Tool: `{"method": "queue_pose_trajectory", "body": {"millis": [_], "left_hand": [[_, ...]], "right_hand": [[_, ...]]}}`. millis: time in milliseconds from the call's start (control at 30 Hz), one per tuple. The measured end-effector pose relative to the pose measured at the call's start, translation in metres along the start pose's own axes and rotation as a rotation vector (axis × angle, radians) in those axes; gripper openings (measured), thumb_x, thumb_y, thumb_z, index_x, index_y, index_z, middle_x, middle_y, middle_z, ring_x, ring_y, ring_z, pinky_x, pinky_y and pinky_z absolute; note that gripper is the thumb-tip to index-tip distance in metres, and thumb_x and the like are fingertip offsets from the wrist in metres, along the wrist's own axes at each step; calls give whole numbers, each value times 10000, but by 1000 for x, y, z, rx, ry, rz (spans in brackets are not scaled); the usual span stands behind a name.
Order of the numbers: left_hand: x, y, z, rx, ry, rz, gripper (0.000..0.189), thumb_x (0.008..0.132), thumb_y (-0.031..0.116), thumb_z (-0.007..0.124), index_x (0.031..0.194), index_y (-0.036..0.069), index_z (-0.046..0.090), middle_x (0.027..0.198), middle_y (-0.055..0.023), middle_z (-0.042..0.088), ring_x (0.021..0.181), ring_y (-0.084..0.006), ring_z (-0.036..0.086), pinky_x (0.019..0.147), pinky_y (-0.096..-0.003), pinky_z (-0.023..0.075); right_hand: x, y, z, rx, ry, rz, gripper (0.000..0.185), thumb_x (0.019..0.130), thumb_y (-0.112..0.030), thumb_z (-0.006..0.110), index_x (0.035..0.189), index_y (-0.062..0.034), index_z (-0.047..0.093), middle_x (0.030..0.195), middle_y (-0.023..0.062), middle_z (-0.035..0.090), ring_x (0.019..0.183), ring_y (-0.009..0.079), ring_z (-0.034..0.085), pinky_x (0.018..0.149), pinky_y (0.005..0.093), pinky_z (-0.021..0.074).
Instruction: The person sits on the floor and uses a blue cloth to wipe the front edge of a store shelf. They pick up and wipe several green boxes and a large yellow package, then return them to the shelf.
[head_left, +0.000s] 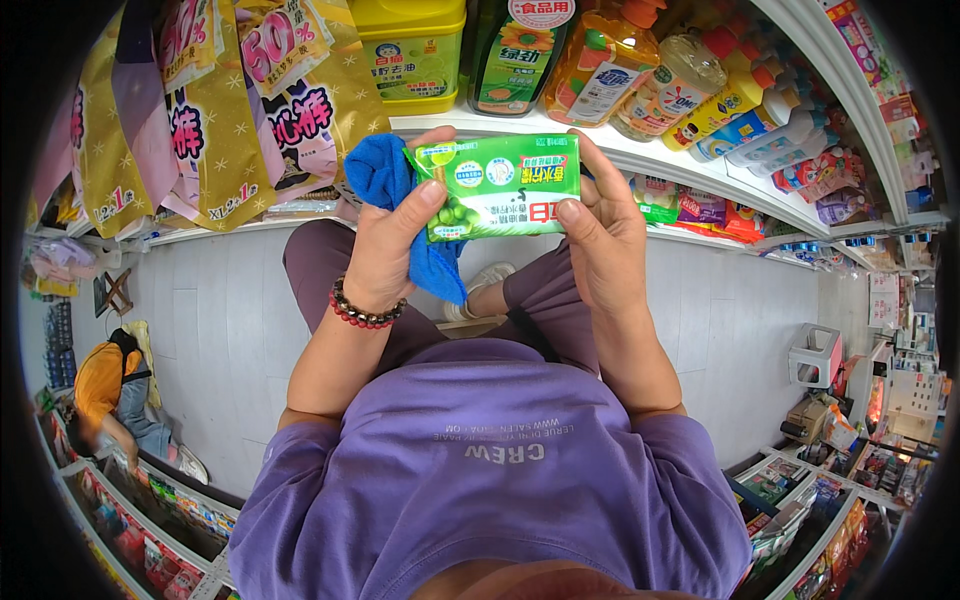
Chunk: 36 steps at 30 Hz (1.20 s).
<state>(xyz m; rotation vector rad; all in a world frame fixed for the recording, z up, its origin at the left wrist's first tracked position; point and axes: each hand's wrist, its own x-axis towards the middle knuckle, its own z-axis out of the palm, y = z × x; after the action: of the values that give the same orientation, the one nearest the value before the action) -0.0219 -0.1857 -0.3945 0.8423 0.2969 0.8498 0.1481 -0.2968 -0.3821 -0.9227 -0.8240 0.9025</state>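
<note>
Between my two hands I hold a green and white plastic-wrapped packet (499, 187), its printed face turned up to me. My left hand (394, 240) grips its left end with the thumb on top, and a blue cloth (375, 171) is bunched in the same hand. Part of that cloth hangs down below the packet. At the other end, my right hand (607, 225) pinches the packet with its thumb over the lower corner and fingers behind. The packet is held in front of a white shelf edge, above my knees.
On the white shelf (442, 129) stand a yellow tub (412, 60), a dark green bottle (517, 64), an orange pump bottle (600, 67) and several other bottles. Gold packs (300, 112) hang at left. Another person (112, 382) crouches at lower left. A grey stool (814, 354) stands at right.
</note>
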Motion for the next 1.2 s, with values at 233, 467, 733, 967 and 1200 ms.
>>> {"method": "queue_pose_trajectory", "body": {"millis": [233, 467, 733, 967, 1200], "left_hand": [[1, 1, -3, 26, 17, 9, 404, 984, 219, 608, 1317, 23, 490, 1154, -95, 612, 1020, -145, 622, 854, -294, 546], [1, 1, -4, 48, 54, -18, 405, 997, 312, 594, 1263, 10, 541, 1131, -102, 617, 994, -138, 625, 827, -291, 549], [2, -2, -2, 97, 70, -1, 422, 995, 315, 597, 1262, -8, 546, 1154, -124, 625, 1015, -167, 636, 880, -324, 545], [4, -4, 5, 101, 74, 76, 417, 990, 290, 610, 1257, -24, 548, 1131, -121, 639, 1018, -166, 639, 867, -307, 547], [-3, -7, -12, 136, -52, -12, 334, 950, 126, 645, 1232, -26, 548, 1116, -109, 639, 997, -161, 635, 853, -315, 544]], "right_hand": [[0, 0, -1, -7, 0, -7, 678, 911, -1, 642, 1492, 55, 297, 1365, 205, 544, 1224, 223, 553, 1031, 350, 445], [1, 0, -5, -12, 6, -30, 676, 912, 8, 625, 1498, 50, 290, 1333, 201, 570, 1190, 207, 575, 999, 334, 464], [3, 0, -11, 173, 41, -3, 717, 922, -103, 638, 1512, 29, 253, 1280, 178, 598, 1099, 210, 633, 940, 346, 509], [-4, 24, 2, 337, -56, 85, 634, 901, -144, 693, 1425, -2, 364, 1285, 130, 589, 1127, 252, 622, 920, 425, 530], [1, 25, -9, 249, 53, 45, 599, 942, -115, 618, 1452, 13, 332, 1365, 133, 521, 1240, 213, 523, 1046, 371, 410]]}}
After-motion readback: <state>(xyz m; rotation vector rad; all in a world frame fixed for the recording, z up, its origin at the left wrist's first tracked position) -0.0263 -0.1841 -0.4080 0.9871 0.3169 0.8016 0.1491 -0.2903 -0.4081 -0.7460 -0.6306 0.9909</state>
